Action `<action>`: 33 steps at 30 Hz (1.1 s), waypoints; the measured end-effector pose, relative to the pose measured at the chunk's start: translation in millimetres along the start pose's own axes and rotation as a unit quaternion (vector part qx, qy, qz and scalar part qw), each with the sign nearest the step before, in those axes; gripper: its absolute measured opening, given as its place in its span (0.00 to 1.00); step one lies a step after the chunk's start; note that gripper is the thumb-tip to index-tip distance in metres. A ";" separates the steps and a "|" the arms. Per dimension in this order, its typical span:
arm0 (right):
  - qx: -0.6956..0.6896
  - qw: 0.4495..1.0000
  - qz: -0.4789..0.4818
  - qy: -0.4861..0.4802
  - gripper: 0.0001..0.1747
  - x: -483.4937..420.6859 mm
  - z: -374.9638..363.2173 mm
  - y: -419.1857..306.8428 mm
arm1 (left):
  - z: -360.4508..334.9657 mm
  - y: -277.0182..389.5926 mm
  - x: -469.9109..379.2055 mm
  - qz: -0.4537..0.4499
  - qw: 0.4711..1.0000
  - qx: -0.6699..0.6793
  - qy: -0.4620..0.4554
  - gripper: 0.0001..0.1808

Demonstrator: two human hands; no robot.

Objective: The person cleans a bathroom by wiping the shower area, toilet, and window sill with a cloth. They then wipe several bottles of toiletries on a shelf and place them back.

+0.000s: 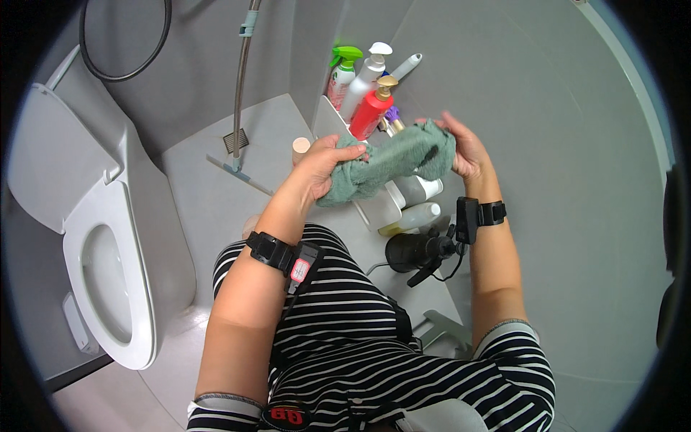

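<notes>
A crumpled green cloth (386, 164) with a dark patch near its right end is stretched between my two hands. My left hand (323, 164) grips its left end, thumb lying on top. My right hand (468, 147) is at the other end, mostly behind the fabric, with some fingers showing above it and slightly blurred. Below the cloth is a white shelf caddy (384, 210), partly covered by it. Just beyond the cloth stands a red pump bottle (372, 112) with a gold-coloured top.
A green-trigger spray bottle (340, 81) and a white pump bottle (367, 81) stand behind the red one. Nearer me are a clear bottle (413, 217) and a black spray bottle (410, 252). A floor squeegee (240, 173) and an open-lidded toilet (108, 275) are on the left.
</notes>
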State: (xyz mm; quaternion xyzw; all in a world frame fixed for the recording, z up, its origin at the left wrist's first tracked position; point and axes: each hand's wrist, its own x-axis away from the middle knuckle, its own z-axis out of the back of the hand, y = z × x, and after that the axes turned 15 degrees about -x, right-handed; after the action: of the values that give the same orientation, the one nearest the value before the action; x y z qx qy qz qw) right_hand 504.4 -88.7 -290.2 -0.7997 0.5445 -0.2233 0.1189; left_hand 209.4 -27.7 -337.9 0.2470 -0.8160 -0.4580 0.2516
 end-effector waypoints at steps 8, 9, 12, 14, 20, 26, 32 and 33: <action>-0.191 0.981 0.042 0.004 0.51 -26.1 62.7 120.9 | -4.0 2.3 -4.0 -0.139 0.964 0.225 -0.001 0.16; -0.230 0.973 0.016 0.017 0.48 -35.8 68.0 136.7 | -2.4 2.5 -3.5 -0.139 0.967 0.214 0.026 0.16; -0.103 0.990 0.088 0.044 0.40 -50.1 75.2 138.6 | 21.3 14.4 1.9 -0.154 0.957 0.244 0.018 0.17; -0.329 0.921 0.008 -0.210 0.38 -50.0 73.3 119.1 | 34.3 17.6 8.5 -0.202 0.938 0.282 -0.018 0.17; -0.120 0.986 0.109 -0.029 0.34 -62.5 46.1 140.7 | 36.3 15.8 12.0 -0.173 0.934 0.307 -0.059 0.17; 0.139 0.949 0.243 0.143 0.16 -67.2 25.8 113.7 | 68.1 18.3 14.9 -0.107 0.971 0.099 0.191 0.18; 0.263 0.933 0.215 0.119 0.15 -29.2 10.5 69.7 | 106.8 8.4 11.9 -0.012 0.884 -0.263 0.387 0.17; 0.283 0.921 0.227 0.144 0.15 -25.7 7.8 65.6 | 106.1 4.8 11.9 -0.025 0.864 -0.325 0.384 0.17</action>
State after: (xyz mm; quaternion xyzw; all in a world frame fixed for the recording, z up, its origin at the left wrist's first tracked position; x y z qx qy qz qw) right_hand 446.7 -90.3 -331.3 -0.5471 0.6367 -0.4477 0.3080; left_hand 132.1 33.1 -379.7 0.3278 -0.4530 -0.5721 0.6000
